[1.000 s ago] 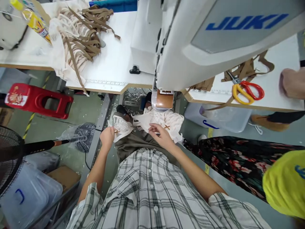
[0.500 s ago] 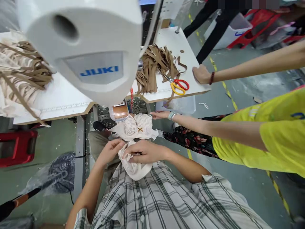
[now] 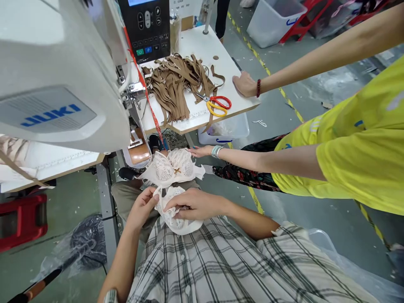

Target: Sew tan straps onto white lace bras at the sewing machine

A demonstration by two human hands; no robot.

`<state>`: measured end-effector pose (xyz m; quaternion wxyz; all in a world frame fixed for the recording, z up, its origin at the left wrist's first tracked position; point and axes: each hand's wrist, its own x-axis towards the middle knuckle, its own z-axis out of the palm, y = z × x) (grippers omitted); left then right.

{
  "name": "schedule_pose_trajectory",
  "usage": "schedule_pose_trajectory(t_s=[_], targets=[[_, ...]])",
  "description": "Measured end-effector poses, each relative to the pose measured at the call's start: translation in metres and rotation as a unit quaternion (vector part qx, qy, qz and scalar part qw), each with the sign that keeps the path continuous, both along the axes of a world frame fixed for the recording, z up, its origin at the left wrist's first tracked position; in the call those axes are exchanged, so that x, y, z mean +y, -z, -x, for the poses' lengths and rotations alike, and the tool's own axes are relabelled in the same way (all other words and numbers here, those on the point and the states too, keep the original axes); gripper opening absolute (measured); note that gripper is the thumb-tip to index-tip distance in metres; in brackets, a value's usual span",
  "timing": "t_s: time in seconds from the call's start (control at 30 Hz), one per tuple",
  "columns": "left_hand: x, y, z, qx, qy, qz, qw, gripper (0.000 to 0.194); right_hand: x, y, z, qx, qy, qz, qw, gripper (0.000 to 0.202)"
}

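A white bra (image 3: pixel 184 229) lies in my lap, its cup turned towards me. My left hand (image 3: pixel 142 209) pinches its left edge between thumb and fingers. With curled fingers my right hand (image 3: pixel 198 203) grips the ruffled lace inside the cup; the fingertips are partly hidden. Just beyond, a white lace bra (image 3: pixel 187 162) with a small brown bow faces up above my knees. A co-worker's hand (image 3: pixel 202 151) wearing a watch touches its right cup.
A white JUKI sewing machine (image 3: pixel 57 113) fills the upper left. On the table (image 3: pixel 232 103) are brown straps (image 3: pixel 176 90) and red-and-yellow scissors (image 3: pixel 217 105). The co-worker's other hand (image 3: pixel 248 85) rests on its corner. A clear bin (image 3: pixel 238 128) stands below; a red stool (image 3: pixel 23 221) is at left.
My view has swung, so the machine appears further left and its control panel now shows. Both hands keep hold of the near bra; the right fingers have shifted slightly in the lace.
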<state>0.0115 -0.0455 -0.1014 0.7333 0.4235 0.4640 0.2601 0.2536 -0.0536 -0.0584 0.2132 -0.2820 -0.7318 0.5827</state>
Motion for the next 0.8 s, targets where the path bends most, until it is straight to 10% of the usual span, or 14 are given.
schedule_pose_trajectory(t_s=[0.27, 0.37, 0.47, 0.67, 0.8], targets=[[0.004, -0.053, -0.023, 0.028, -0.096, -0.032, 0.994, 0.03, 0.03, -0.019, -0.036, -0.045, -0.08, 0.105, 0.99, 0.049], [0.006, -0.065, -0.041, 0.051, -0.065, -0.072, 0.994, 0.032, 0.068, -0.029, -0.04, -0.148, 0.145, -0.008, 0.978, 0.036], [0.005, -0.069, -0.058, 0.076, -0.012, -0.133, 0.988, 0.032, 0.128, -0.028, -0.029, -0.223, 0.33, -0.144, 0.906, 0.022], [-0.002, -0.067, -0.064, 0.111, 0.018, -0.19, 0.975, 0.03, 0.254, -0.007, 0.004, -0.404, 0.388, -0.2, 0.804, 0.03], [-0.002, -0.06, -0.05, 0.126, -0.006, -0.181, 0.975, 0.03, 0.291, -0.004, 0.003, -0.421, 0.394, -0.174, 0.798, 0.025]])
